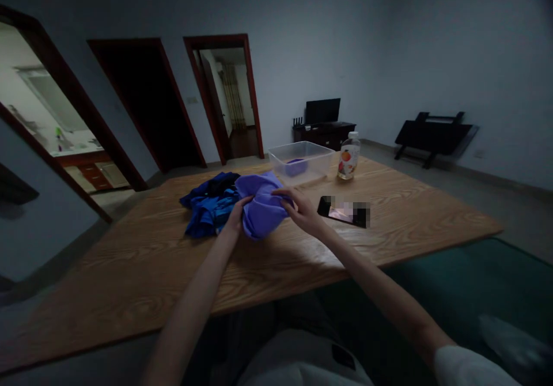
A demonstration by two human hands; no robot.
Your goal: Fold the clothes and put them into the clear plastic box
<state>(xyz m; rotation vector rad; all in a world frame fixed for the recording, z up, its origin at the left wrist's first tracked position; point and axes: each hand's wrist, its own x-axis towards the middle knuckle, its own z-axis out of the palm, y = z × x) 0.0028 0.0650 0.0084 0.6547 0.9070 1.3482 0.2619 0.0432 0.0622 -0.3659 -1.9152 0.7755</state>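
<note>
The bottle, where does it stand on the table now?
In the head view the bottle stands at the table's far edge, right of centre, just right of the clear box and beyond the phone.

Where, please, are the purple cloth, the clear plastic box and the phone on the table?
purple cloth (262, 207), head view, on its bunched middle.
clear plastic box (319, 166), head view, on its front wall.
phone (329, 207), head view, on its dark left end.
</note>
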